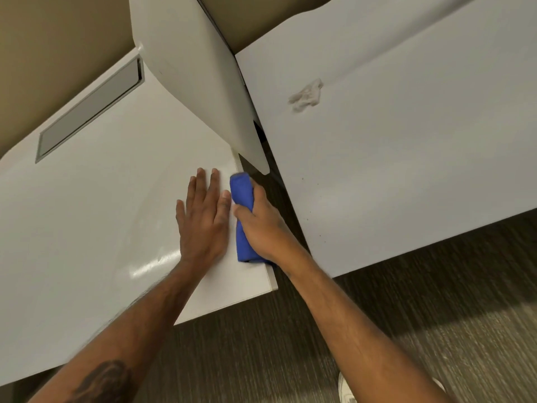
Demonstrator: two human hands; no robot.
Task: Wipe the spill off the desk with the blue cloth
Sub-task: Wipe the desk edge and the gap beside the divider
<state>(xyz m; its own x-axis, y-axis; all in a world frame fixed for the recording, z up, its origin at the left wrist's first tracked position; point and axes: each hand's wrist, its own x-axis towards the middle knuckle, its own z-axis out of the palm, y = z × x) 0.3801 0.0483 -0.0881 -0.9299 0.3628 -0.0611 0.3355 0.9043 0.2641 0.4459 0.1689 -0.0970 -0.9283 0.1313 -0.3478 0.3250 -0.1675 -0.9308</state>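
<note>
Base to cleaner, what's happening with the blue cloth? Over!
Right hand gripping rolled blue cloth at desk edge. Left hand flat on desk. Nothing blocking.

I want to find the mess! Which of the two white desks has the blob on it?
The desk on the right, which carries a pale blob. The left desk holds only the hands and the blue cloth.

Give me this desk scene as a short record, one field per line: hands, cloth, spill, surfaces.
left hand: flat, palm down on the white desk top
right hand: gripping the rolled blue cloth
cloth position: lying on the near-right edge of that desk
spill: pale smeared patch on the neighbouring white desk, not touched by the cloth
divider: white partition panel between the two desks
</note>
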